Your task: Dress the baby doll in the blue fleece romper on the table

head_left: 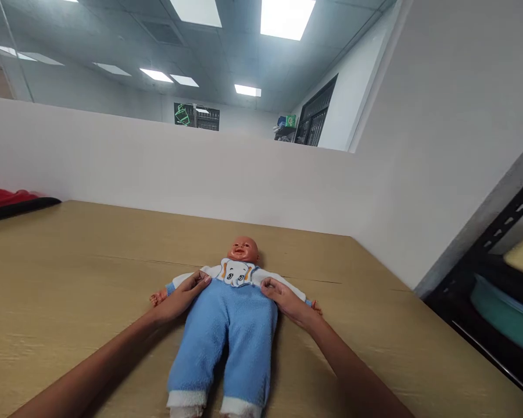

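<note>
A baby doll (243,249) lies face up on the wooden table (91,249), its head away from me and its arms spread. It wears a white top with an elephant face (236,274) on the chest and blue trousers (229,325) with white cuffs. At the left side of the waist, my left hand (188,293) pinches the edge of the blue trousers. My right hand (283,297) pinches the trousers' edge at the right side of the waist.
Behind the table stands a white wall (200,174) with a window above it. A red item (9,198) with a black edge lies at the far left. A black shelf (479,278) holding a teal item (505,316) stands at the right.
</note>
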Action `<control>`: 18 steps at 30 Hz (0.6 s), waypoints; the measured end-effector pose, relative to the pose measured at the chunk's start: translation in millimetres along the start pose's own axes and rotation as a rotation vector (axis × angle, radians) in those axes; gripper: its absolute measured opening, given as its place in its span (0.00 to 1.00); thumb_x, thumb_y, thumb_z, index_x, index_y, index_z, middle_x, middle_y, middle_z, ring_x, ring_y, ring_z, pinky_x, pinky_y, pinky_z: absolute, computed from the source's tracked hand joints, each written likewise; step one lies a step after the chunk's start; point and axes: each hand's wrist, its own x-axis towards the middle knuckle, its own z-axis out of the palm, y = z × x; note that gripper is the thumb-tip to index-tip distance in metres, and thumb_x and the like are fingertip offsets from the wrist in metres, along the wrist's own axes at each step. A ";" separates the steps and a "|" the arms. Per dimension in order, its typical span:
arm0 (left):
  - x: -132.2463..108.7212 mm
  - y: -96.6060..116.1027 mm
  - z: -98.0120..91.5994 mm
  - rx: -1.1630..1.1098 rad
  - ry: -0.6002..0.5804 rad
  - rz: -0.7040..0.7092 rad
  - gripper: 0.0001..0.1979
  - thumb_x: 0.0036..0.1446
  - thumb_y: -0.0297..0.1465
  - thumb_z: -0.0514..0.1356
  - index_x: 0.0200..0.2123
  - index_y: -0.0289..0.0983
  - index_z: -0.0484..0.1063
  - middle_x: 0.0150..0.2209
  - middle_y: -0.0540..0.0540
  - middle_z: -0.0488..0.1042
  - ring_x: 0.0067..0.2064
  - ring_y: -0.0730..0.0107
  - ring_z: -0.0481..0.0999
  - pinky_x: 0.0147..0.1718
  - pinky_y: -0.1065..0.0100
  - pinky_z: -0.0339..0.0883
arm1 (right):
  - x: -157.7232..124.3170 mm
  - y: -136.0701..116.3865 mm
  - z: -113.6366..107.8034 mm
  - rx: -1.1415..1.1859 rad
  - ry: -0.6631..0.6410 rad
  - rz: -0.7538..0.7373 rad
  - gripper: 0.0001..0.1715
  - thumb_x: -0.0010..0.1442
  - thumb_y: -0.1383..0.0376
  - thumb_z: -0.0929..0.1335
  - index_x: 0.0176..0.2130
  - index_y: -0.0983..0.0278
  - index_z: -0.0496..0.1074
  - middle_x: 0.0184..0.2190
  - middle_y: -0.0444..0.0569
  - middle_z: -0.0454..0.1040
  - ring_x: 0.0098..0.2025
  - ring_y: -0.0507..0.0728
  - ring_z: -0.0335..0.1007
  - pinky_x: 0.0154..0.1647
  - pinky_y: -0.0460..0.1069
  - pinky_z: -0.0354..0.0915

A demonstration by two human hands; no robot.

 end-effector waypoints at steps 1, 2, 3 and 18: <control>0.7 -1.7 -0.2 -0.007 -0.016 -0.007 0.23 0.62 0.57 0.57 0.40 0.42 0.68 0.37 0.51 0.69 0.41 0.60 0.69 0.41 0.65 0.67 | 1.6 1.0 -1.4 -0.008 0.045 -0.042 0.27 0.54 0.44 0.78 0.41 0.59 0.74 0.37 0.45 0.73 0.41 0.58 0.67 0.49 0.53 0.66; 1.7 -3.8 -0.2 -0.002 -0.032 -0.003 0.24 0.61 0.58 0.58 0.39 0.42 0.68 0.36 0.51 0.69 0.40 0.61 0.69 0.40 0.65 0.66 | 3.1 1.3 -2.5 -0.010 0.102 -0.092 0.28 0.54 0.43 0.78 0.43 0.58 0.73 0.39 0.45 0.72 0.43 0.58 0.68 0.50 0.52 0.66; 3.1 -6.1 0.2 0.013 -0.039 0.013 0.24 0.60 0.58 0.59 0.39 0.42 0.67 0.36 0.51 0.68 0.39 0.62 0.68 0.39 0.66 0.66 | 4.5 1.3 -3.2 -0.014 0.156 -0.139 0.29 0.55 0.42 0.77 0.44 0.58 0.71 0.41 0.45 0.72 0.46 0.59 0.68 0.51 0.52 0.65; -4.6 -5.7 -32.5 0.389 -0.316 0.248 0.12 0.66 0.42 0.56 0.47 0.43 0.72 0.50 0.45 0.77 0.53 0.56 0.73 0.58 0.57 0.68 | -13.1 -27.5 -37.8 -0.827 -0.259 0.046 0.13 0.56 0.60 0.74 0.42 0.62 0.77 0.39 0.47 0.79 0.42 0.60 0.73 0.47 0.52 0.69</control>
